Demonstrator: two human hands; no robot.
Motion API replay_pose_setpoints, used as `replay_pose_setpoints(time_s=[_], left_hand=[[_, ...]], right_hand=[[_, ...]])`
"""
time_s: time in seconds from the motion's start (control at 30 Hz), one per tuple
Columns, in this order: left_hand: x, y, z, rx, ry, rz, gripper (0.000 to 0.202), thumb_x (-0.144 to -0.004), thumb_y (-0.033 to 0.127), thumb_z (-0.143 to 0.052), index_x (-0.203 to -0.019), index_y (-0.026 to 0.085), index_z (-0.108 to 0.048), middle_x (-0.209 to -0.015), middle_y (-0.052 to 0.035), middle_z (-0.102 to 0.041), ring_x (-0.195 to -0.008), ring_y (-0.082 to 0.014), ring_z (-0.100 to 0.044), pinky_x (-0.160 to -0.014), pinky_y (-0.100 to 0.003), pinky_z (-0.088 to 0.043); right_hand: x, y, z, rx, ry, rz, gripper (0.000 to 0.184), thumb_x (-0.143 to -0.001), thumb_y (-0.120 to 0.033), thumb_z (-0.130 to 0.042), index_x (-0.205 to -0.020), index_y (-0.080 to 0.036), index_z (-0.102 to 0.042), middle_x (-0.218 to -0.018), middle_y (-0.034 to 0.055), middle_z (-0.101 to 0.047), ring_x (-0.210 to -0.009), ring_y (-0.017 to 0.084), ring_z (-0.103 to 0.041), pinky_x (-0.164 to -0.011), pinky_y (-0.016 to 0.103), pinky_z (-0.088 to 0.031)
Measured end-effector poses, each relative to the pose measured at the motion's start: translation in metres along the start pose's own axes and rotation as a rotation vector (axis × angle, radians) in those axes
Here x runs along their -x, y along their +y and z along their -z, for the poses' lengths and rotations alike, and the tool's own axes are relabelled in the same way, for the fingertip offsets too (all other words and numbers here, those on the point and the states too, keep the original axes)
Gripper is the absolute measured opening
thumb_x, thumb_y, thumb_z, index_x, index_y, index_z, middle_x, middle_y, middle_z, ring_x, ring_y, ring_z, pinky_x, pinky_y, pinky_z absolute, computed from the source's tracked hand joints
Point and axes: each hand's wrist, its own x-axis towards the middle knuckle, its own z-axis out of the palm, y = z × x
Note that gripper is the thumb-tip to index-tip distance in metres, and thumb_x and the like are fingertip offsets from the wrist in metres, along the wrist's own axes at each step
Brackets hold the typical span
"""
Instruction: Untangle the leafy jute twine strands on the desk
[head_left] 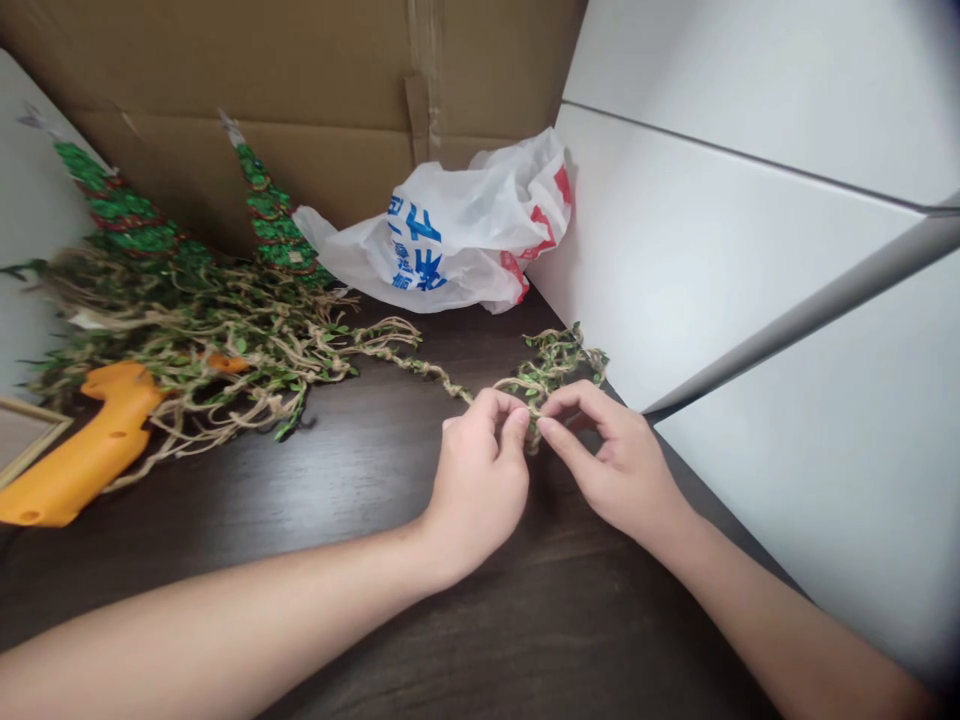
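Pinching leafy twine [555, 365] with left hand [480, 470] and right hand [626, 460], close together

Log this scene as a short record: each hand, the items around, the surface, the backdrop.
Left hand: thumb and forefinger pinching the leafy twine
Right hand: fingertips at the same twine, close beside the left
Left side: tangled twine pile; orange tool at its near edge
Behind: white plastic bag, blue and red print; two green tinsel trees
Surface: dark tabletop
Backdrop: brown cardboard; white panels at right
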Motion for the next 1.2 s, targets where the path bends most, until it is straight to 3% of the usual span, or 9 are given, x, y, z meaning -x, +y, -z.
replay_pose_setpoints(time_s=[0.13, 0.37, 0.5, 0.6, 0.7, 0.8, 0.93, 1.03, 1.2], left_hand=[[-0.001, -0.002, -0.002, 0.080, 0.026, 0.011, 0.020, -0.106, 0.025, -0.051, -0.088, 0.022, -0.058, -0.082, 0.0015, -0.065, -0.077, -0.0152, -0.061, -0.073, -0.030, -0.045], [0.003, 0.000, -0.001, -0.018, -0.023, 0.036, 0.014, -0.104, 0.026, -0.056, -0.093, 0.023, -0.064, -0.090, -0.0005, -0.073, -0.086, -0.0189, -0.067, -0.082, -0.034, -0.048], [0.002, 0.001, -0.001, -0.050, -0.002, 0.037, 0.017, -0.105, 0.025, -0.053, -0.091, 0.022, -0.062, -0.086, -0.0016, -0.071, -0.084, -0.0200, -0.065, -0.080, -0.035, -0.046], [0.002, -0.001, -0.002, -0.024, 0.010, 0.036, 0.016, -0.105, 0.024, -0.053, -0.092, 0.022, -0.062, -0.088, -0.0017, -0.071, -0.085, -0.0198, -0.065, -0.081, -0.035, -0.046], [0.002, -0.002, -0.002, -0.019, -0.001, 0.030, 0.015, -0.103, 0.022, -0.055, -0.090, 0.022, -0.062, -0.090, -0.0009, -0.071, -0.086, -0.0193, -0.064, -0.083, -0.035, -0.046], [0.001, -0.002, -0.002, -0.031, -0.003, 0.023, 0.015, -0.102, 0.021, -0.054, -0.089, 0.022, -0.061, -0.089, -0.0001, -0.070, -0.085, -0.0187, -0.063, -0.084, -0.034, -0.045], [0.001, -0.001, -0.002, -0.054, 0.006, 0.045, 0.017, -0.103, 0.022, -0.053, -0.087, 0.022, -0.059, -0.085, 0.0001, -0.068, -0.083, -0.0192, -0.061, -0.082, -0.035, -0.044], [0.002, 0.000, -0.001, -0.071, 0.012, 0.071, 0.017, -0.103, 0.024, -0.053, -0.088, 0.022, -0.059, -0.083, 0.0001, -0.067, -0.083, -0.0199, -0.060, -0.082, -0.036, -0.043], [0.001, 0.000, -0.001, -0.084, 0.013, 0.066, 0.016, -0.102, 0.023, -0.055, -0.087, 0.022, -0.061, -0.084, 0.0011, -0.068, -0.084, -0.0193, -0.061, -0.085, -0.036, -0.043]], right_hand=[[0.002, 0.003, -0.006, -0.258, 0.029, -0.054, 0.005, -0.100, -0.027, -0.064, -0.097, -0.025, -0.062, -0.090, 0.0009, -0.067, -0.079, 0.018, -0.067, -0.071, 0.032, -0.056], [0.002, -0.004, -0.002, 0.062, 0.059, -0.003, 0.007, -0.094, -0.019, -0.069, -0.093, -0.024, -0.064, -0.091, 0.0015, -0.069, -0.079, 0.018, -0.065, -0.071, 0.034, -0.054], [0.002, -0.003, -0.002, -0.117, 0.106, -0.044, 0.003, -0.097, -0.024, -0.067, -0.094, -0.024, -0.066, -0.098, 0.0038, -0.069, -0.089, 0.020, -0.066, -0.075, 0.035, -0.054], [0.002, 0.000, -0.003, -0.275, 0.025, -0.146, 0.007, -0.097, -0.030, -0.066, -0.094, -0.024, -0.063, -0.098, 0.0035, -0.067, -0.087, 0.020, -0.064, -0.070, 0.034, -0.052], [0.002, -0.001, -0.003, -0.132, -0.077, -0.183, 0.014, -0.095, -0.025, -0.067, -0.084, -0.023, -0.059, -0.084, 0.0001, -0.061, -0.074, 0.016, -0.056, -0.064, 0.032, -0.045], [0.001, -0.003, -0.001, -0.058, -0.097, -0.101, 0.017, -0.095, -0.022, -0.066, -0.080, -0.023, -0.059, -0.080, -0.0012, -0.057, -0.072, 0.015, -0.051, -0.064, 0.032, -0.041], [-0.001, -0.003, 0.004, -0.294, -0.034, -0.009, 0.015, -0.096, -0.024, -0.069, -0.082, -0.023, -0.062, -0.082, -0.0010, -0.055, -0.076, 0.016, -0.051, -0.069, 0.032, -0.041], [-0.002, -0.002, 0.004, -0.378, -0.113, -0.129, 0.017, -0.094, -0.027, -0.069, -0.080, -0.022, -0.060, -0.075, -0.0030, -0.051, -0.070, 0.014, -0.047, -0.064, 0.031, -0.038], [0.000, -0.003, 0.002, -0.208, -0.182, -0.253, 0.035, -0.094, -0.028, -0.069, -0.068, -0.021, -0.046, -0.065, -0.0047, -0.041, -0.062, 0.013, -0.037, -0.059, 0.032, -0.029]])
